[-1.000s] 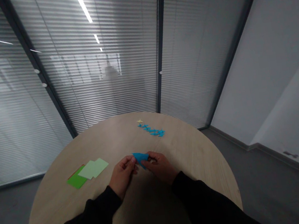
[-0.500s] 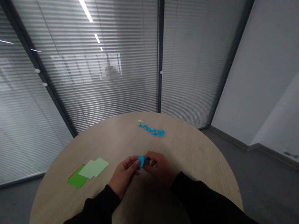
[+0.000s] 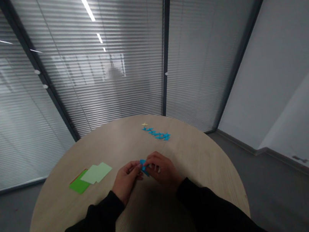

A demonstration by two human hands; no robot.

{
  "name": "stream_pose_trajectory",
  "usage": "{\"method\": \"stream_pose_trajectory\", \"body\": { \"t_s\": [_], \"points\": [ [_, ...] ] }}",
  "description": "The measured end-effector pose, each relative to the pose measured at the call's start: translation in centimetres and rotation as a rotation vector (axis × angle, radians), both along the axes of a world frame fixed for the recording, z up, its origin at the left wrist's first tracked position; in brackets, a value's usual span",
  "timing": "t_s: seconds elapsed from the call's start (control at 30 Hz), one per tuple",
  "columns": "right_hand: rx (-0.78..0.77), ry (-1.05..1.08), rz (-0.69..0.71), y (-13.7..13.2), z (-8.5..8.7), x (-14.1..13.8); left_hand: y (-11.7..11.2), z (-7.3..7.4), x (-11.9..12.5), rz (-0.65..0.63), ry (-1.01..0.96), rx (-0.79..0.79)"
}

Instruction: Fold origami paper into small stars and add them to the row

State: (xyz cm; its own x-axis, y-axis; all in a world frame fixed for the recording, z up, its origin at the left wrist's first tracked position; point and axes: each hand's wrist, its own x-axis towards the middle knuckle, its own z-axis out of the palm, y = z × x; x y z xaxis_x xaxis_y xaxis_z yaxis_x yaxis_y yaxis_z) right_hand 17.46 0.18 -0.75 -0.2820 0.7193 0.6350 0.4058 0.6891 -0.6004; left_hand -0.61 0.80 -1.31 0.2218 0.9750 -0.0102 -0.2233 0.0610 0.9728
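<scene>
A small folded piece of blue paper (image 3: 144, 167) is pinched between my two hands, above the middle of the round table. My left hand (image 3: 127, 180) is closed on its left side, thumb and fingers pressed together. My right hand (image 3: 162, 170) grips it from the right, fingertips laid over its top, so part of the paper is hidden. Farther back lie several small folded blue paper pieces (image 3: 159, 135) in a slanting row, with one yellow folded paper piece (image 3: 144, 124) at the far end.
Left of my hands, pale green paper sheets (image 3: 99, 172) overlap a brighter green sheet (image 3: 79, 184) with a thin red-orange edge behind it. The round wooden table (image 3: 56, 219) stands before glass panels with blinds (image 3: 117, 98); a white wall (image 3: 284, 92) is on the right.
My right fingers have shifted up and over the blue paper. The paper has turned, and a corner now points downward between the hands. My left hand has barely moved.
</scene>
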Motion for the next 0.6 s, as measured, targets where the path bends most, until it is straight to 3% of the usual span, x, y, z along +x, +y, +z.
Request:
{"method": "stream_pose_trajectory", "body": {
  "t_s": [0.2,0.43,0.6],
  "points": [
    [-0.054,0.014,-0.047,0.14,0.03,0.13,-0.22,0.64,0.05,0.048,-0.067,0.029],
    [-0.066,0.134,-0.068,0.41,0.12,0.31,-0.15,0.7,-0.56,0.09,0.274,0.245],
    [-0.216,0.19,-0.126,0.51,-0.16,0.15,-0.16,0.75,-0.86,0.171,0.361,0.284]
  ]
}}
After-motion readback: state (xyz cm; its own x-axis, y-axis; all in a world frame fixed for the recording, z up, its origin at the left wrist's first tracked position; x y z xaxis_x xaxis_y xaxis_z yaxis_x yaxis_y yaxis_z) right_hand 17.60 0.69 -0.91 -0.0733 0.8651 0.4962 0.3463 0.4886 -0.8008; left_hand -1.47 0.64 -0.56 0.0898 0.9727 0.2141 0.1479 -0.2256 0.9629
